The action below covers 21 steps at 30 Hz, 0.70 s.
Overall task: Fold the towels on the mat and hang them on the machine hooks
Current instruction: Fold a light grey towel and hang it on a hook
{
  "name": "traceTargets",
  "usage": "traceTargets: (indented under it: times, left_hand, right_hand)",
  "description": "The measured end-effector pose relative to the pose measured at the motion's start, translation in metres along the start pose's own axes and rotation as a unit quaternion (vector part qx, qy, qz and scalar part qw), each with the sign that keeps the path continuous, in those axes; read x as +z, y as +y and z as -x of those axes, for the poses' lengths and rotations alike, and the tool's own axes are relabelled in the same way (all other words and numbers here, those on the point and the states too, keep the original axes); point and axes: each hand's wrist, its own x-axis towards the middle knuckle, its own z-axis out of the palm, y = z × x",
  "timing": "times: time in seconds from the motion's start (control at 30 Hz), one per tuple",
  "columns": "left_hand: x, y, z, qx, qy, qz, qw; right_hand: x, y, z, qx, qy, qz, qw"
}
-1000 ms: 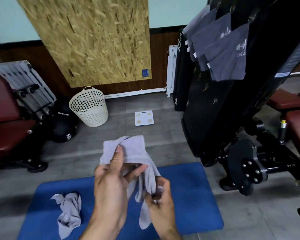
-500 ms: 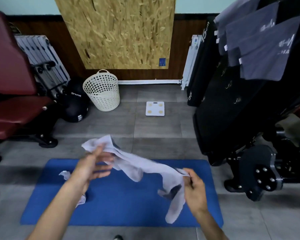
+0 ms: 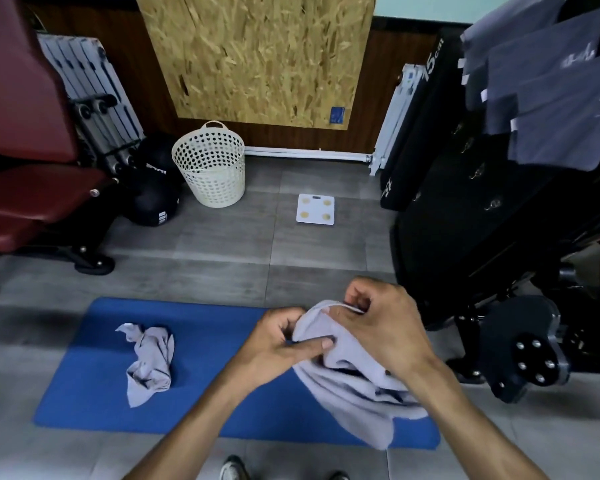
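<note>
grey terry-like cloth, so soft, light & floppy: the towel in hand (image 3: 357, 386) sags in loose folds below both hands, held above the right end of the blue mat (image 3: 201, 341), its lower part hanging down over the mat's near right edge. left hand (image 3: 284, 344) grip is clenched on a bunched edge, index finger laid along the fabric; right hand (image 3: 385, 327) grip pinches the upper hem betw. thumb & fingers. judging by the drape it won't hold any shape alone, not slippery, not fragile. best taken by corners or along a hem w/ both hands spread apart so it opens flat; grabbing mid-cloth would prob. just bunch it more. count: 2 light grey towels off the hooks, i.e. the held one plus 1 crumpled towel (image 3: 149, 362) lying on the left part of the mat, well apart from the hands. approx. 4 darker grey towels (image 3: 565, 133) hang overlapped on the black machine (image 3: 465, 216) at upper right, exact no. hard to tell as they overlap & run out of view. small metal hooks (image 3: 492, 203) show lower on its panel, at least 4 bare. 1 mat, 1 machine.
</note>
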Motion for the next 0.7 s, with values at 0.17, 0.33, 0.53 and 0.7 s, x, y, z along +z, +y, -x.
traceTargets:
  times: [0.17,0.33,0.53,0.7]
  left_hand:
    - [-0.028,-0.025,0.006,-0.03,-0.019,-0.043,0.998]
    - [-0.06,-0.047,0.021,-0.047,-0.09,-0.19,0.977]
    - [-0.082,-0.064,0.03,-0.02,-0.01,-0.319,0.948]
    - [-0.105,-0.068,0.03,-0.014,0.034,-0.318,0.947]
  right_hand:
    - [0.013,0.04,0.01,0.036,-0.072,0.039,0.996]
    - [0.02,0.068,0.03,0.056,-0.298,-0.029,0.953]
    - [0.053,0.092,0.054,0.067,-0.462,0.268,0.842]
    - [0.062,0.13,0.048,0.131,-0.383,0.2,0.892]
